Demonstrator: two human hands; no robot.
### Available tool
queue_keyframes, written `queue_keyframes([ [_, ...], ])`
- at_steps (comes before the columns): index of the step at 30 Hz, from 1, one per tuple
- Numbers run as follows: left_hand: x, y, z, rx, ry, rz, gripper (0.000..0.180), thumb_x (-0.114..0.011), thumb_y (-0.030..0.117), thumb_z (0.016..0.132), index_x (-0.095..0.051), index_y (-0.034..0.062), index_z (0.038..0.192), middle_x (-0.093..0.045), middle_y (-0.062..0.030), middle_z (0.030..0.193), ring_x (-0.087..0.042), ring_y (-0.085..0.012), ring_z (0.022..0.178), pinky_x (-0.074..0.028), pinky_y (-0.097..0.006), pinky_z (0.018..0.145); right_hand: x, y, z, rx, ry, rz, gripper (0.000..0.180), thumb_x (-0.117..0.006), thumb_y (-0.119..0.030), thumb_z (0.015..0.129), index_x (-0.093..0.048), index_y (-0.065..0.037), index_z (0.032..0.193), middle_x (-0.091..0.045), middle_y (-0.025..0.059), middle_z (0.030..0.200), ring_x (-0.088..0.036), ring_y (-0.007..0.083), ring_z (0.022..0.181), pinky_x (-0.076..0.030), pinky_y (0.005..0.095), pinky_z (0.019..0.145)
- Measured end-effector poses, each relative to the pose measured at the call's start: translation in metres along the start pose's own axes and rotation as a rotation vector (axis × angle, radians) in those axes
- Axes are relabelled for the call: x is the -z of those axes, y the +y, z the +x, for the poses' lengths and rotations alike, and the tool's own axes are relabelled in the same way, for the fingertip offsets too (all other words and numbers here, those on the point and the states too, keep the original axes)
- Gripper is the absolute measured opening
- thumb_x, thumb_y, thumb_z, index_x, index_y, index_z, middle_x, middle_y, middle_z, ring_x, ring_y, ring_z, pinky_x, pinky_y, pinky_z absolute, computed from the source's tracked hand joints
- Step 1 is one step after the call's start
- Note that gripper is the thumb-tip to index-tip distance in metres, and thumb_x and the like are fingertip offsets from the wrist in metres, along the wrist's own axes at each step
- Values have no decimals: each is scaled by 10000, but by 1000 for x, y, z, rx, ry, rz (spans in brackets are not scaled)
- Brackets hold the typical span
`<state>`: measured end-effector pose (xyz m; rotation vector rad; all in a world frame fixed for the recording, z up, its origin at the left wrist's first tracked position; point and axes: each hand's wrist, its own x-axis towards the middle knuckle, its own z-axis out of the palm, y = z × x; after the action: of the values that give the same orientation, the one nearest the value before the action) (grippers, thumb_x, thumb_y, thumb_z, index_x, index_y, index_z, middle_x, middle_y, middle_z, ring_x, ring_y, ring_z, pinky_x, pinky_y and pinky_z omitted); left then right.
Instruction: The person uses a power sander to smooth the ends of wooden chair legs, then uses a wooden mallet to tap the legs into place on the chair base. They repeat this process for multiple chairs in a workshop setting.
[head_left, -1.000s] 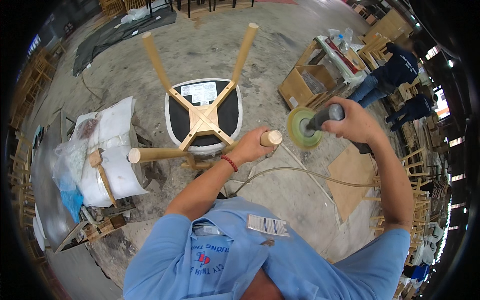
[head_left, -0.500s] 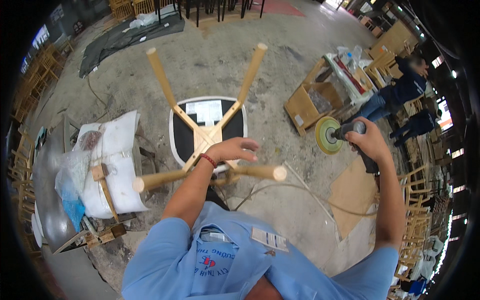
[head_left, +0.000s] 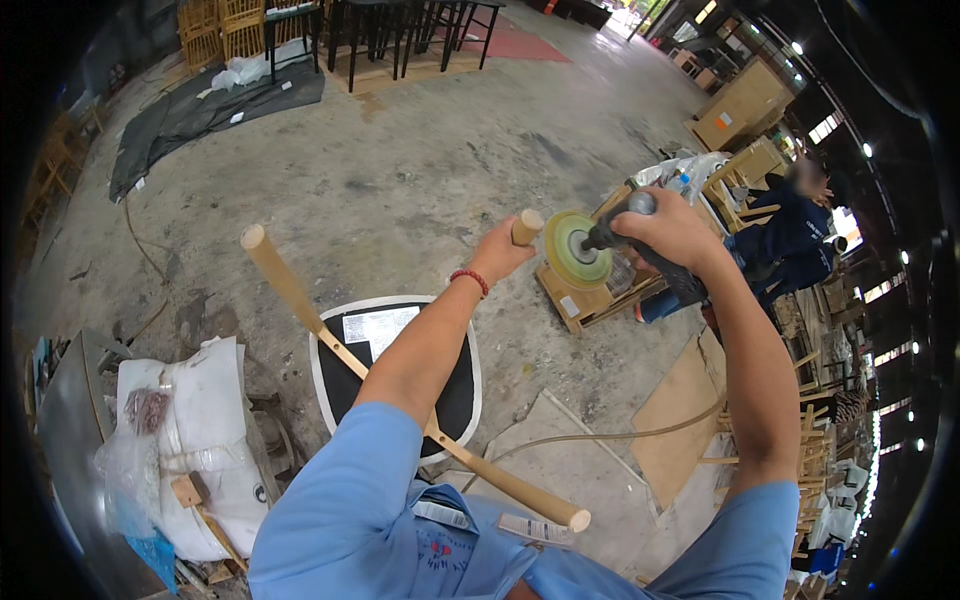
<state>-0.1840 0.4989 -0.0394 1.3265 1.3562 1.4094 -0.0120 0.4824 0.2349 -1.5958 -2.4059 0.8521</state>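
The upturned stool (head_left: 395,375), its dark round seat facing the concrete floor (head_left: 400,170) and its pale wooden legs pointing up, has swung round since a moment ago: half a second back the left hand hovered open above the crossed rails, and now it has closed again on the tip of one leg. That leg tip (head_left: 526,226) pokes out just above the fist, while two other legs splay toward the lower right and the upper left.

The left hand (head_left: 497,254), fingers wrapped shut around the leg (a red bracelet sits at the wrist), holds it up beside the tool. The right hand (head_left: 668,232) is clenched on the body of a handheld disc sander (head_left: 612,240), whose yellow-green sanding disc (head_left: 571,250) has come from well apart to just beside the leg end; whether they touch I cannot tell. So, judging by this, sanding of this leg tip looks about to resume.

A hose (head_left: 600,436) trails from the tool across the floor.
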Motion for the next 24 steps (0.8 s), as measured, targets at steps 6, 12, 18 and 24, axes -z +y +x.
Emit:
queue_keyframes([
  [6,-8,-30,6,-241,81,-127,444,-757,147,805,-544,62,1184,-670,-164,1076,-650,-310,1006,-499,-370,863,-24,-36,65,2,-126,-150,339,-688,-265,716,-643,48,840,-651,122,700,-605,169,512,-495,305,502],
  [12,-7,-8,1,-54,27,18,440,-747,145,797,-526,66,1170,-661,-191,1068,-634,-369,1029,-499,-414,861,-12,9,83,-114,-63,-28,338,-691,-258,752,-629,36,908,-639,102,668,-611,176,516,-508,307,483],
  [18,-4,-13,3,-11,54,30,417,-727,171,812,-524,64,1161,-659,-191,1073,-633,-370,1033,-497,-424,859,-12,41,51,-161,48,157,321,-692,-233,783,-603,25,953,-620,87,661,-604,166,512,-517,292,475],
  [24,-8,-26,4,-127,99,-33,409,-717,86,815,-528,69,1177,-656,-177,1082,-630,-360,1028,-495,-411,878,-28,-8,48,-16,-67,76,340,-706,-253,754,-622,42,902,-617,81,683,-592,143,535,-482,285,497],
])
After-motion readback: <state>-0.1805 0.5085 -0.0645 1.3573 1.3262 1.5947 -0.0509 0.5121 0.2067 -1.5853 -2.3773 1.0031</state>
